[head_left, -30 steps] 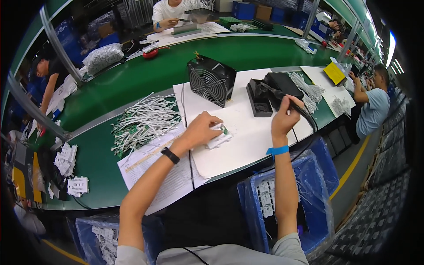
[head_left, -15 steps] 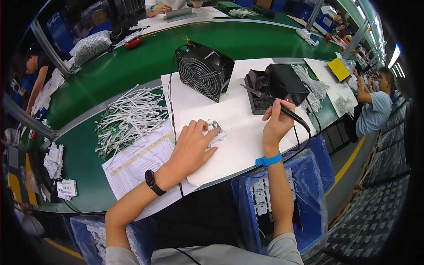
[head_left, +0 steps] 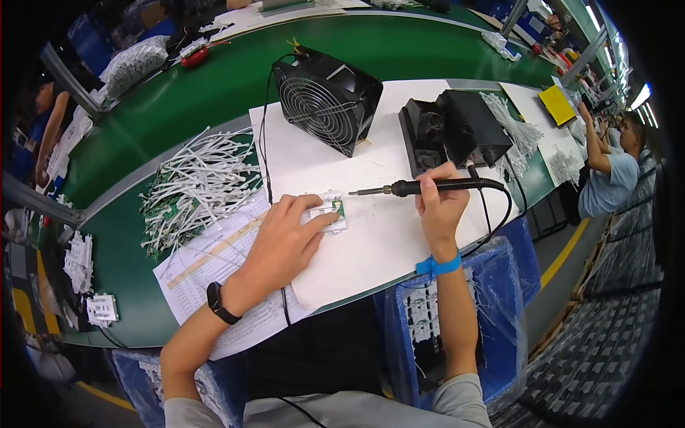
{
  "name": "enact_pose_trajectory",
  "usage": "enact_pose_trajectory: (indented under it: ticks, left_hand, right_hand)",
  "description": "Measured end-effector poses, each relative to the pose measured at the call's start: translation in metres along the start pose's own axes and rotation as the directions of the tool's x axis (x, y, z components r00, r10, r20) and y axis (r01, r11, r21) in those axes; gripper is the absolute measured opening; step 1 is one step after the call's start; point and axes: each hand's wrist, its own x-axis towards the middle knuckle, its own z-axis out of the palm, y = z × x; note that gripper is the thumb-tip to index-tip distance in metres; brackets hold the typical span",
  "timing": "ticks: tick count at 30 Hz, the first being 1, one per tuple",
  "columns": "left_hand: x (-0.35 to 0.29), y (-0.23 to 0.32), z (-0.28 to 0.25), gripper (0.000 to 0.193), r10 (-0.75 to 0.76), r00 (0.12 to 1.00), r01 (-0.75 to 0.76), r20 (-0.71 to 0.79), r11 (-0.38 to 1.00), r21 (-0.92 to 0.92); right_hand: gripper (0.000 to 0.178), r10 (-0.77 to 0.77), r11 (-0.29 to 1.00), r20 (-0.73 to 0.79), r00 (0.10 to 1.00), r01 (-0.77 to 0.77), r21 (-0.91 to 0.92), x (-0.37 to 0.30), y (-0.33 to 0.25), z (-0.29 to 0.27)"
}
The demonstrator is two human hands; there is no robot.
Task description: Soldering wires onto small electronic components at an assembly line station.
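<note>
My left hand [head_left: 282, 239] holds a small white plastic housing [head_left: 337, 222] down on the white board, its fingertips pressed on the part. A small green circuit board [head_left: 340, 207] sits in the housing, partly under a finger. In my right hand [head_left: 441, 207], closed round the handle, is a black soldering iron [head_left: 408, 187]. It lies nearly level, and its metal tip points left, just right of the housing and apart from it. Behind my right hand stands the black soldering station [head_left: 474, 128] with its iron holder [head_left: 424, 135].
A black fan [head_left: 325, 100] stands at the back of the white board [head_left: 378, 260]. White cables with green circuit boards [head_left: 200, 182] are heaped at left, by a printed sheet [head_left: 207, 285]. More cables [head_left: 514, 128] lie right. Blue bins [head_left: 510, 328] hold white parts below. A person [head_left: 614, 171] sits far right.
The soldering iron has come away from the holder and swung level, its tip now near the housing. My left hand stays on the housing, which shows more plainly. The view has shifted slightly.
</note>
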Motion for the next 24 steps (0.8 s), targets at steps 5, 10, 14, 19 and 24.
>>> enact_pose_trajectory:
  ticks: [5, 10, 14, 19, 24]
  left_hand:
    - [0.002, 0.001, 0.004, 0.035, 0.067, 0.997, -0.066, -0.049, 0.997, 0.028]
    - [0.0, -0.004, 0.004, 0.034, 0.048, 0.996, -0.049, -0.073, 0.999, -0.022]
    - [0.002, -0.008, 0.002, 0.032, 0.001, 1.0, -0.002, -0.006, 0.991, -0.136]
    - [0.001, -0.01, 0.004, 0.034, -0.022, 1.0, 0.023, 0.006, 0.99, -0.136]
    - [0.0, -0.01, 0.004, 0.034, -0.026, 1.0, 0.026, 0.002, 0.99, -0.138]
  right_hand:
    - [0.009, 0.012, 0.997, 0.072, 0.997, -0.007, -0.071, 0.0, 0.006, -0.003]
    - [0.009, 0.057, 0.997, 0.115, 0.992, -0.05, -0.059, -0.001, 0.0, 0.002]
    - [0.009, 0.009, 0.995, 0.138, 0.99, 0.004, -0.098, -0.001, 0.002, 0.0]
    - [0.011, 0.021, 0.999, 0.145, 0.989, -0.014, -0.049, 0.0, 0.001, 0.003]
    - [0.011, 0.048, 0.998, 0.16, 0.986, -0.039, -0.058, 0.001, 0.001, 0.001]
